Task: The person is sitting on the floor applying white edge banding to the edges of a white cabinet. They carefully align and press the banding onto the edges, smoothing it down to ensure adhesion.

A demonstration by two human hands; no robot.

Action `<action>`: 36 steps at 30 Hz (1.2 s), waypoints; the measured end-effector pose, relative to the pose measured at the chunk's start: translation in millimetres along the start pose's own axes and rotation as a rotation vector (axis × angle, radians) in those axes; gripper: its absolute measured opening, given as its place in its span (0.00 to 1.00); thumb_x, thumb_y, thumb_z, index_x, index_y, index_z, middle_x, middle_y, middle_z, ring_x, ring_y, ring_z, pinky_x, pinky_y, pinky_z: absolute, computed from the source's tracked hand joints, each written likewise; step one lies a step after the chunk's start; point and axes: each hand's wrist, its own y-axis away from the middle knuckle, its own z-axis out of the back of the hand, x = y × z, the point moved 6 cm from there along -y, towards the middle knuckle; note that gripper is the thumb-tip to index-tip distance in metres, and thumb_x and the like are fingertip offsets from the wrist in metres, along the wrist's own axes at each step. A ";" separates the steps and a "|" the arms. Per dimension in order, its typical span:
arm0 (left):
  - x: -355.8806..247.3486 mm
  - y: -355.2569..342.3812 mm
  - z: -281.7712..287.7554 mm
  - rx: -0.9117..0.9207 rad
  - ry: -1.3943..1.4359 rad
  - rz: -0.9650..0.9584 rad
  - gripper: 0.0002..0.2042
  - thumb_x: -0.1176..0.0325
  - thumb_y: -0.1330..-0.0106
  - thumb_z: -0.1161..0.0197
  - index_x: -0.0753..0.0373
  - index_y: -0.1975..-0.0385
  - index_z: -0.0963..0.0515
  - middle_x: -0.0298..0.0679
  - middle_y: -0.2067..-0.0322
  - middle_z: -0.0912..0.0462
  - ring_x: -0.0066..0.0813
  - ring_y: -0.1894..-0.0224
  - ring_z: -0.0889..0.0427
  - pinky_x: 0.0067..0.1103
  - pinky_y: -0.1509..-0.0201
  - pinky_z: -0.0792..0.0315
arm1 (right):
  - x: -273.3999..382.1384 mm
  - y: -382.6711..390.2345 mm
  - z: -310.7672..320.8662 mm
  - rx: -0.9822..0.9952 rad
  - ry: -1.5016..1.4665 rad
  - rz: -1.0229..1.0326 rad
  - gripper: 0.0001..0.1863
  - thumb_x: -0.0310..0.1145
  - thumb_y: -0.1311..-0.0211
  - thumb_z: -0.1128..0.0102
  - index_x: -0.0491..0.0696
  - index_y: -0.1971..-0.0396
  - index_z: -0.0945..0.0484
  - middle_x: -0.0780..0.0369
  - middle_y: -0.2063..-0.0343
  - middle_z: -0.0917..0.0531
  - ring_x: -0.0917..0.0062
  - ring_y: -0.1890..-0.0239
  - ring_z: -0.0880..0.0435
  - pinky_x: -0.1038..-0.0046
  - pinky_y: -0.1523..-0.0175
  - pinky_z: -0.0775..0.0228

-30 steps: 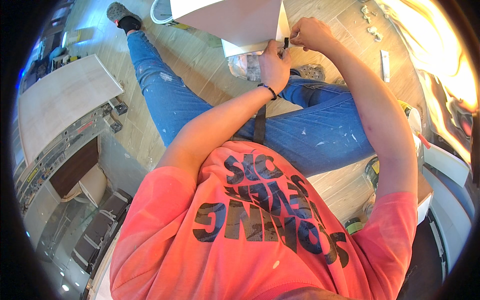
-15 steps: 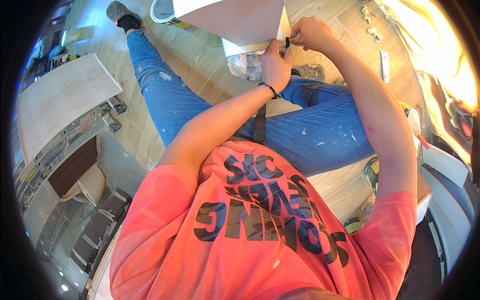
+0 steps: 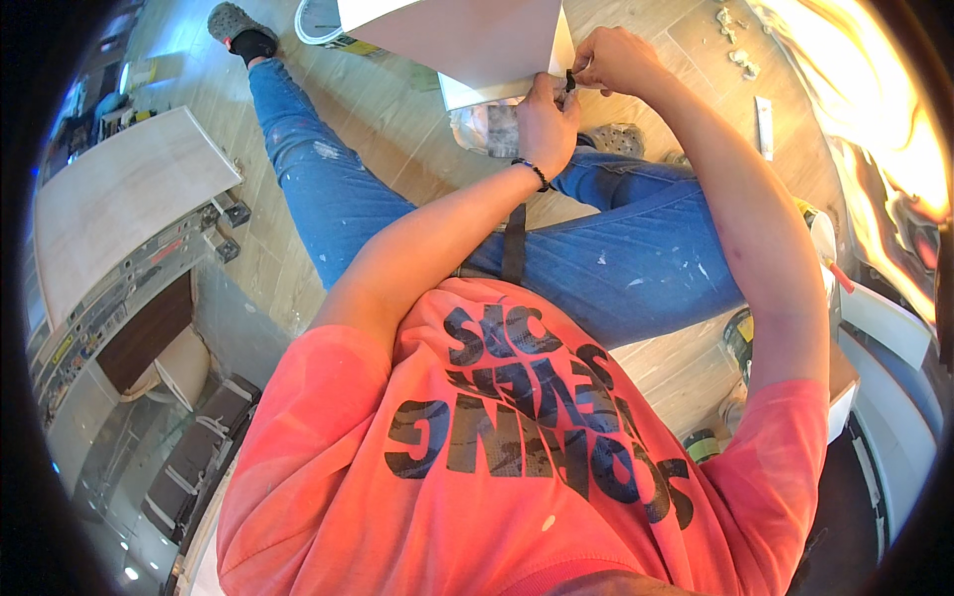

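A large white panel or box [image 3: 482, 45] stands at the top middle, its lower right corner close to both hands. At that corner is a small black piece [image 3: 570, 79], too small to name. My left hand [image 3: 547, 124], a dark beaded bracelet at its wrist, is closed with thumb and fingertips pinched at the piece. From the other side my right hand [image 3: 621, 65] is closed too, its fingertips pressed together against the piece and the panel's edge. What lies between the fingertips is partly hidden.
Beneath the panel lies a clear plastic bag [image 3: 487, 131]. A white bucket [image 3: 318, 22] stands beyond it. My jeans-clad legs [image 3: 626, 268] spread across the wood-look floor. At left is a pale board [image 3: 139, 194]; at right, a white strip [image 3: 763, 129] and several crumpled scraps [image 3: 740, 62].
My hands, the black piece and the panel appear slightly higher in the picture. The right fingers have shifted a little around the piece; both hands keep their pinch.
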 end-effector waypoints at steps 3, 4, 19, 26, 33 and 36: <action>2.9 1.5 -1.3 0.023 0.003 0.028 0.12 0.71 0.37 0.32 0.69 0.61 0.27 0.55 0.70 0.16 0.54 0.67 0.15 0.41 0.62 0.23 | -1.3 1.9 0.3 0.001 0.010 -0.005 0.08 0.32 0.50 0.33 0.54 0.68 0.11 0.65 0.79 0.12 0.78 0.77 0.11 0.70 0.62 0.19; 4.7 1.6 -1.9 0.002 -0.029 0.000 0.12 0.70 0.37 0.31 0.69 0.62 0.27 0.53 0.73 0.16 0.51 0.69 0.14 0.39 0.64 0.23 | -0.7 2.4 0.7 0.002 0.014 -0.007 0.08 0.32 0.50 0.33 0.54 0.68 0.11 0.65 0.79 0.12 0.78 0.77 0.11 0.70 0.62 0.19; 10.1 8.2 -1.6 0.009 0.024 -0.023 0.13 0.67 0.33 0.31 0.67 0.57 0.25 0.48 0.71 0.13 0.40 0.69 0.12 0.33 0.65 0.22 | -5.9 3.8 9.7 -0.013 0.035 -0.069 0.14 0.34 0.47 0.31 0.55 0.58 0.15 0.66 0.77 0.12 0.77 0.74 0.11 0.68 0.56 0.20; 9.4 14.1 59.6 0.197 -0.116 -0.017 0.15 0.66 0.32 0.32 0.65 0.49 0.23 0.49 0.66 0.13 0.37 0.69 0.14 0.31 0.64 0.22 | -49.8 -17.5 -14.9 -0.027 0.057 -0.105 0.29 0.43 0.42 0.34 0.51 0.40 0.22 0.51 0.49 0.14 0.59 0.44 0.15 0.57 0.40 0.26; 14.8 15.0 101.7 0.442 -0.370 -0.222 0.24 0.66 0.29 0.37 0.54 0.32 0.28 0.48 0.60 0.14 0.47 0.62 0.14 0.35 0.57 0.21 | -28.2 -9.7 -33.8 0.033 0.053 -0.097 0.51 0.69 0.48 0.33 0.44 0.34 0.28 0.50 0.41 0.18 0.56 0.38 0.20 0.55 0.34 0.29; 14.2 16.0 80.5 0.564 -0.418 -0.337 0.30 0.67 0.30 0.38 0.52 0.27 0.34 0.48 0.56 0.14 0.52 0.57 0.15 0.40 0.53 0.22 | -29.4 -10.0 -33.9 0.048 0.082 -0.117 0.55 0.74 0.50 0.33 0.44 0.32 0.29 0.50 0.40 0.19 0.56 0.37 0.21 0.55 0.34 0.29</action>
